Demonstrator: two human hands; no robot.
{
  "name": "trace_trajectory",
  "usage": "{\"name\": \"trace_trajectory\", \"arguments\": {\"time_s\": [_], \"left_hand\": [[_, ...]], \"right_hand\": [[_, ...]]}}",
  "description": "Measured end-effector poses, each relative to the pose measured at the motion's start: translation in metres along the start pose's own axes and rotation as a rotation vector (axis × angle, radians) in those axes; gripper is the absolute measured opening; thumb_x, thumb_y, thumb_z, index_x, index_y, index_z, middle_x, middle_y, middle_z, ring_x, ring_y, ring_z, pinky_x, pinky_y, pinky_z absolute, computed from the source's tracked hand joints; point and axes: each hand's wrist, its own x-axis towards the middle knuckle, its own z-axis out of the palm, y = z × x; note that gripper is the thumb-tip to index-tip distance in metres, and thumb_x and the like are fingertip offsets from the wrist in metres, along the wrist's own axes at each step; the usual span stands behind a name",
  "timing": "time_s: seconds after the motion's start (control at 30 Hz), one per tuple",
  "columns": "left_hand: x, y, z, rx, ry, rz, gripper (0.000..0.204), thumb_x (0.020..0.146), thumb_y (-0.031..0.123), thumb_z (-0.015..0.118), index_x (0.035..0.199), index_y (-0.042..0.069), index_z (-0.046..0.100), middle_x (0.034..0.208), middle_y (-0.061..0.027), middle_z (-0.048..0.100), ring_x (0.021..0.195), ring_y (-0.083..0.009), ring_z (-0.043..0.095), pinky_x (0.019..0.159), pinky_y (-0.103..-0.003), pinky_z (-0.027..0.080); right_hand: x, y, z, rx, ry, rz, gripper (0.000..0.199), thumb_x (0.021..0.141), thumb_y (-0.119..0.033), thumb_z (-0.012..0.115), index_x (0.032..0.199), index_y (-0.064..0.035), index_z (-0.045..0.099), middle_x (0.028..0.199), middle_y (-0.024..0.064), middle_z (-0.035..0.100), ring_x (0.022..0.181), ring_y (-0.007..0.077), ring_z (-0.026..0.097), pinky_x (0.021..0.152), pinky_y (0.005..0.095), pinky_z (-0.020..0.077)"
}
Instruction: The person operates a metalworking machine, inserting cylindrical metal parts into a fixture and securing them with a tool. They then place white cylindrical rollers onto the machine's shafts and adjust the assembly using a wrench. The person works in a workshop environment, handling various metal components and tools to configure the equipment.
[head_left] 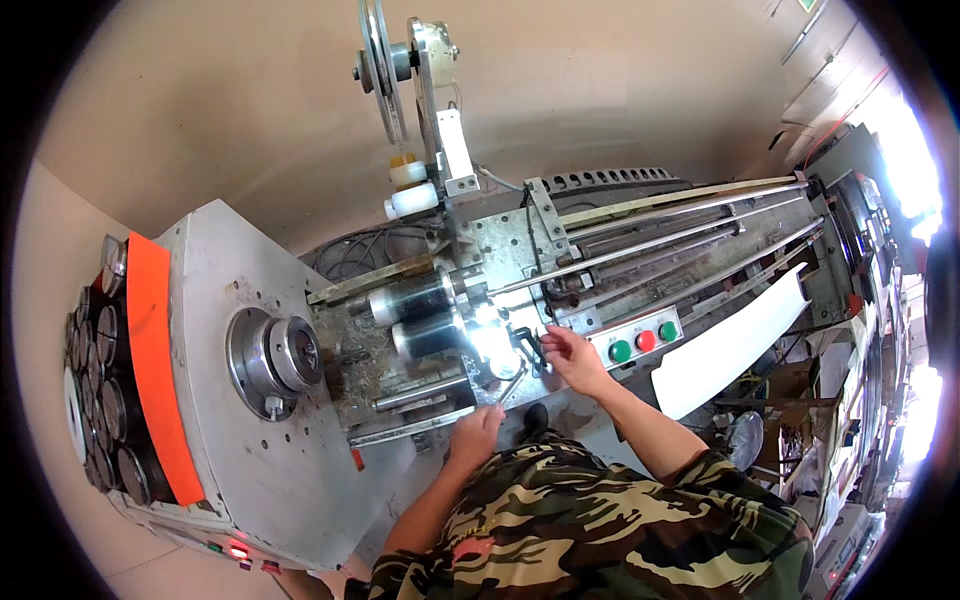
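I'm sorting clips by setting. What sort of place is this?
Most likely a small factory workshop. A person's right hand and left hand work at a grey metal machine with rollers, long guide rods and red and green push buttons; cluttered shelving stands on the right.

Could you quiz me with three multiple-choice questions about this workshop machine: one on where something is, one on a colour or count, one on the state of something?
1. Where is the right hand?
A. beside the button panel
B. on the orange strip
C. on the top pulley

2. How many round buttons are on the panel?
A. one
B. three
C. five

3. What is the left hand doing?
A. hanging free
B. resting at the machine's front rail
C. holding a white sheet

Answers: 1 A, its fingers sit just left of the panel. 2 B, two green and one red. 3 B, it lies against the rail's end.
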Motion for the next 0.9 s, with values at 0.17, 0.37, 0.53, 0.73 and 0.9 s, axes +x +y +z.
{"name": "trace_trajectory", "arguments": {"time_s": [0.17, 0.37, 0.53, 0.73, 0.9], "left_hand": [[0.014, -0.009, 0.028, -0.03, 0.194, -0.007, 0.041, 0.096, 0.038, 0.049, 0.084, 0.003, 0.068, 0.077, -0.0192, 0.066, 0.075, -0.0383, 0.064, 0.07, -0.042, 0.049], [0.017, -0.019, 0.045, -0.047, 0.204, -0.089, 0.046, 0.098, 0.04, 0.047, 0.082, 0.002, 0.068, 0.072, -0.01, 0.063, 0.068, -0.023, 0.057, 0.067, -0.036, 0.046], [0.015, -0.021, 0.058, -0.055, 0.23, -0.139, 0.047, 0.098, 0.041, 0.047, 0.083, 0.001, 0.067, 0.068, -0.0056, 0.06, 0.063, -0.016, 0.052, 0.063, -0.033, 0.043], [0.008, -0.015, 0.068, -0.062, 0.268, -0.162, 0.048, 0.097, 0.043, 0.048, 0.084, 0.002, 0.07, 0.068, -0.0058, 0.062, 0.063, -0.0163, 0.053, 0.062, -0.033, 0.044], [0.019, 0.0, 0.022, 0.094, 0.111, -0.187, 0.044, 0.094, 0.043, 0.05, 0.091, 0.004, 0.072, 0.084, -0.0174, 0.069, 0.083, -0.0342, 0.065, 0.077, -0.04, 0.048]], "right_hand": [[0.017, 0.016, 0.007, 0.016, -0.202, 0.226, 0.054, 0.075, -0.002, 0.073, 0.126, 0.0019, 0.054, 0.091, 0.0011, 0.06, 0.081, 0.0089, 0.056, 0.073, 0.0244, 0.0485], [0.015, -0.01, 0.01, -0.018, -0.246, 0.244, 0.028, 0.078, -0.021, 0.076, 0.096, -0.0009, 0.067, 0.079, -0.0002, 0.059, 0.072, 0.0079, 0.053, 0.064, 0.0248, 0.0442], [0.014, -0.011, 0.013, -0.132, -0.203, 0.162, 0.032, 0.075, -0.027, 0.079, 0.091, -0.0009, 0.068, 0.08, 0.0075, 0.067, 0.074, 0.0125, 0.061, 0.069, 0.0299, 0.0507], [0.011, -0.013, 0.017, -0.184, -0.15, 0.15, 0.034, 0.07, -0.024, 0.082, 0.09, -0.001, 0.068, 0.082, 0.008, 0.069, 0.073, 0.0155, 0.064, 0.068, 0.0308, 0.0517], [0.016, 0.004, 0.021, -0.149, -0.111, 0.235, 0.037, 0.066, -0.032, 0.082, 0.083, -0.003, 0.068, 0.071, 0.0026, 0.062, 0.064, 0.0103, 0.054, 0.059, 0.0308, 0.0454]]}}
